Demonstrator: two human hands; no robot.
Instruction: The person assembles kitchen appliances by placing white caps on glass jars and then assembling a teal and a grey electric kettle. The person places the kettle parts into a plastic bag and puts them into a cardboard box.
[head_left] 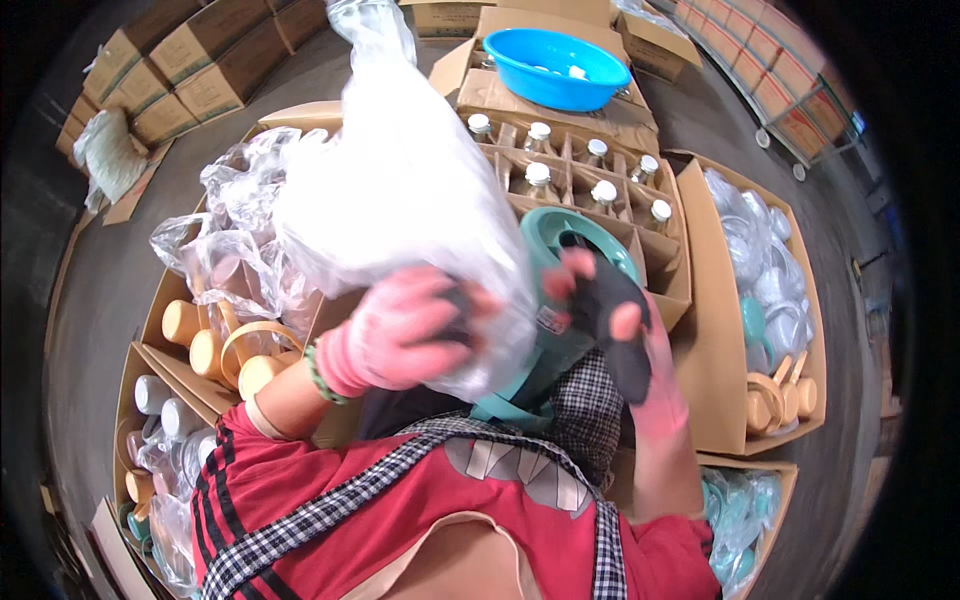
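Observation:
My left hand (410, 328), in a pink glove with a dark palm, curls round the lower part of a big translucent white plastic bag (415, 180). The bag stretches away from me toward the far side, its contents blurred by the film. Farther right, my right hand (612, 325), gloved the same way with bare fingertips, has its thumb and fingers apart and nothing visible in them. It is just over a teal plastic piece (585, 222) with a round rim, which extends down toward my lap. Motion smears both hands, and the left fingers are partly hidden.
Beyond the teal piece stands a divided carton (670, 265) of white-capped glass bottles (538, 178), with a blue basin (555, 70) behind. Open boxes at left hold bagged parts and orange cups (205, 352). At right, a carton (710, 340) holds clear plastic parts. A loaded cart (765, 80) stands far right.

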